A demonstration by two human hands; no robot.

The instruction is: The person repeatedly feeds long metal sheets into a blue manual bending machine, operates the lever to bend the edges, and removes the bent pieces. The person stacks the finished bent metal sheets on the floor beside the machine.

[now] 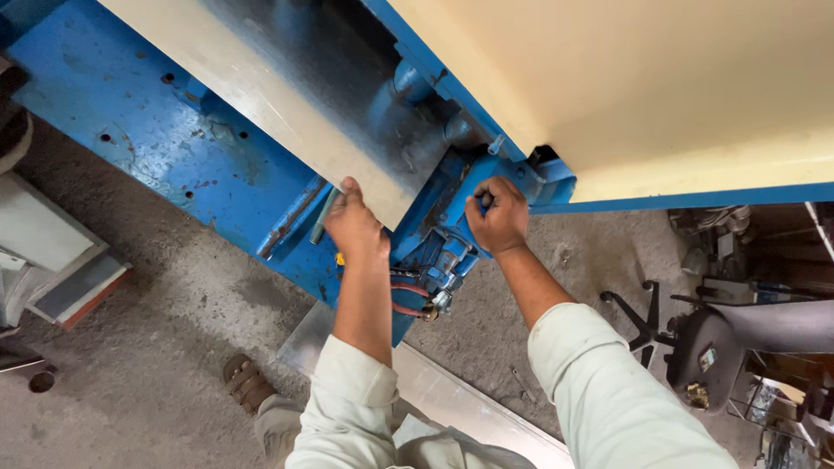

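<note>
A long bare metal sheet (261,87) lies slanted on the bed of a large blue machine (156,139). My left hand (354,221) grips the sheet's near corner, fingers curled over its edge. My right hand (498,215) is closed around a blue fitting (473,187) on the machine's side, just below the cream-coloured housing (660,87). Hoses and a small valve (434,278) hang beneath that fitting, between my two forearms.
Another metal strip (452,399) lies on the concrete floor by my sandalled foot (248,382). Stacked metal pieces (69,278) sit at the left. A black swivel chair (695,334) and clutter stand at the right.
</note>
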